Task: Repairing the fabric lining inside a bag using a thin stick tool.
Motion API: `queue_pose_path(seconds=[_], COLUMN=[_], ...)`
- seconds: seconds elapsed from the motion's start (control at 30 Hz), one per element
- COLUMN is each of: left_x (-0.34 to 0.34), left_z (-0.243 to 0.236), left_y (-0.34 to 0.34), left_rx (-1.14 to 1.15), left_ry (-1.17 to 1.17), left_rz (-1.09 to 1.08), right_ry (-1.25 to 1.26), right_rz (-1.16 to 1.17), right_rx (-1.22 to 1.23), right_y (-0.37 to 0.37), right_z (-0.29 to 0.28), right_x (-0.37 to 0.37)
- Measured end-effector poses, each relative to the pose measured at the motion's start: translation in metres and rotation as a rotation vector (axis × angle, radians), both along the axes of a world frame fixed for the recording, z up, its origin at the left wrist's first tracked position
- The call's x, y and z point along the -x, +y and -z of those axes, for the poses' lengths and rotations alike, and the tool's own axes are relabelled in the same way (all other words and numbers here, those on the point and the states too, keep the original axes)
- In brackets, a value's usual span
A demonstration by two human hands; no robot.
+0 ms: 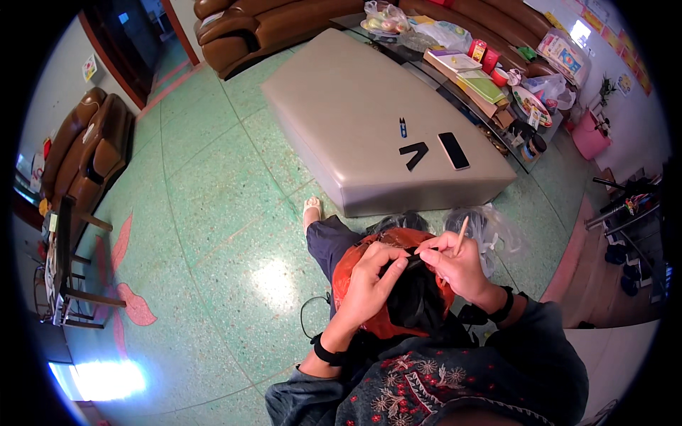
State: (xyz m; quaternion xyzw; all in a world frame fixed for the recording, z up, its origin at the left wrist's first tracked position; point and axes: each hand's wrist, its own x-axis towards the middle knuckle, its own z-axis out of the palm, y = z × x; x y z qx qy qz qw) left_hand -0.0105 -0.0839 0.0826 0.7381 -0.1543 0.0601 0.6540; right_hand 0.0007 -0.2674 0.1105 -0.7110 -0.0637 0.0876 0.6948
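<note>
My left hand [371, 278] and my right hand [460, 268] meet over my lap. Between their fingertips they pinch a small black fabric piece [413, 260], one hand at each side of it. A thin wooden stick [462, 231] is also tucked in my right hand, pointing up past the fingers. Below the hands, an orange-red plastic bag [346, 275] lies open on my lap with black cloth [415, 302] inside. The fingers partly hide the pinched piece.
Ahead stands a beige padded ottoman [334, 99] bearing small blue-handled snips [403, 128], a folded black strip [415, 152] and a phone [454, 150]. Clear plastic bags [483, 227] lie at its near edge. A cluttered glass table [522, 157] stands beyond, right.
</note>
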Motion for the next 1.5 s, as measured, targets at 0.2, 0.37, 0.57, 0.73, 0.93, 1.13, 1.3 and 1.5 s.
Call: queue_pose_path(seconds=[0.2,0.37,0.57,0.73,0.93,1.13,1.3,1.5], left_x=[-0.004,-0.008,-0.009,-0.019,-0.021,-0.020,-0.017,-0.014], left_z=[0.006,0.009,-0.001,-0.009,-0.004,0.007,0.012,0.008], left_y=[0.000,-0.003,0.009,0.034,0.039,0.034,0.032,0.022], left_rx=[0.122,0.084,-0.050,-0.107,0.125,0.342,0.457,0.346], left_ry=[0.167,0.097,0.098,0.181,0.440,0.502,0.555,0.514], left_rz=[0.117,0.110,0.154,0.302,0.325,0.275,0.238,0.232], right_ry=[0.278,0.146,0.113,-0.083,-0.209,-0.424,-0.486,-0.369], right_rz=[0.001,-0.053,-0.319,-0.349,-0.579,-0.437,-0.427,-0.336], right_rx=[-0.236,-0.059,0.250,0.317,0.511,0.463,0.516,0.484], right_y=[-0.001,0.000,-0.005,-0.024,-0.034,-0.016,-0.014,-0.002], right_z=[0.004,0.006,-0.012,-0.011,-0.017,-0.014,-0.018,-0.018], right_x=[-0.003,-0.004,-0.005,-0.002,-0.006,0.000,-0.001,0.000])
